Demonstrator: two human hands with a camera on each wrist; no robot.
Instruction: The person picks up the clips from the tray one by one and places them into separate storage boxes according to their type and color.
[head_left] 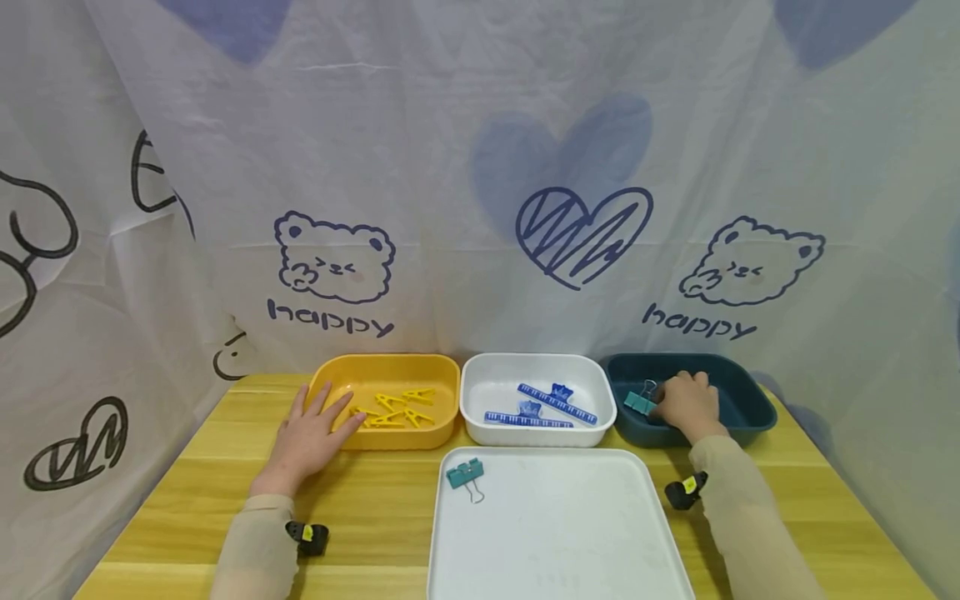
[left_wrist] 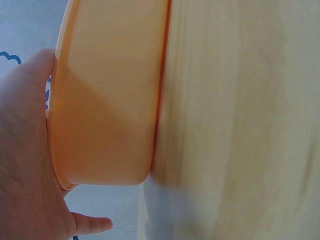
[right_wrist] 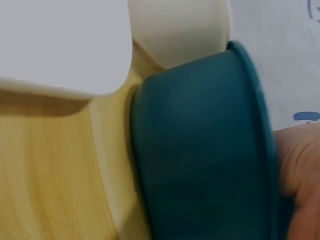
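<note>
My left hand point(head_left: 309, 440) rests over the left rim of the yellow bin point(head_left: 318, 382), its fingers spread and straight. Several yellow clips point(head_left: 390, 402) lie inside that bin. At the right, my right hand point(head_left: 688, 404) reaches down into the dark teal bin point(head_left: 746, 404), fingertips right beside a teal binder clip point(head_left: 640, 404). The hand hides its own fingertips, so I cannot tell whether they pinch anything. In the right wrist view, the teal bin's wall point(right_wrist: 200, 145) covers most of the hand.
Between those bins stands a white bin point(head_left: 476, 375) with blue ruler-like clips point(head_left: 528, 418). In front, a white tray point(head_left: 555, 533) bears another teal binder clip point(head_left: 466, 473) at its far left corner. A printed curtain point(head_left: 450, 208) hangs behind the wooden table point(head_left: 375, 508).
</note>
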